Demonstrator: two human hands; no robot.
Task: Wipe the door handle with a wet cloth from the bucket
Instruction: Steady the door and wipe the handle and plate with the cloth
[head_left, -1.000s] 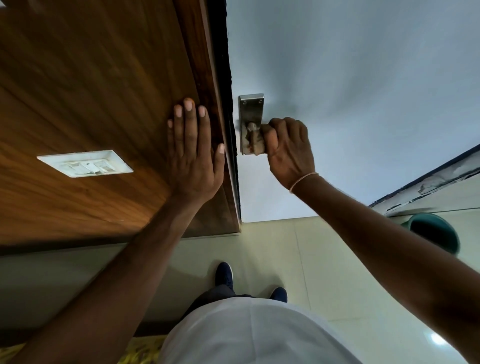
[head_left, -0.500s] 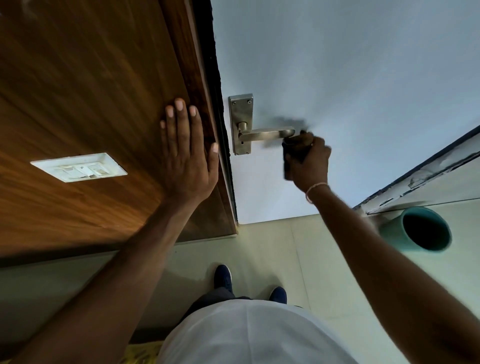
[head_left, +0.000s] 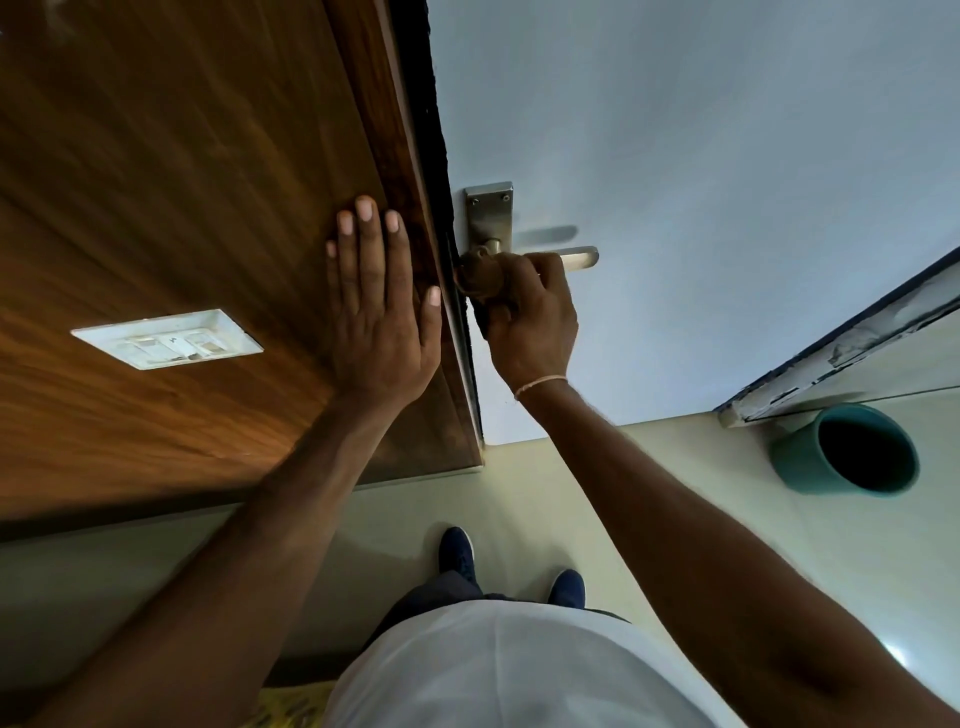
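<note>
A metal lever door handle (head_left: 581, 258) on a steel backplate (head_left: 489, 213) sits on the pale door. My right hand (head_left: 530, 317) is closed around a brownish wet cloth (head_left: 479, 273) and presses it on the handle near the backplate; only the lever's tip shows past my fingers. My left hand (head_left: 376, 306) lies flat, fingers spread, on the brown wooden panel (head_left: 182, 182) beside the door edge. A teal bucket (head_left: 844, 449) stands on the floor at the right, against the wall base.
A white switch plate (head_left: 166, 340) is set in the wooden panel left of my left hand. Pale floor tiles (head_left: 545, 493) lie below, with my two blue shoes (head_left: 457, 551) on them. A chipped door frame (head_left: 841, 343) runs along the right.
My right hand, which had slid off the lever's end half a second ago, has come back left along the handle to the backplate with the cloth. The left hand stays put.
</note>
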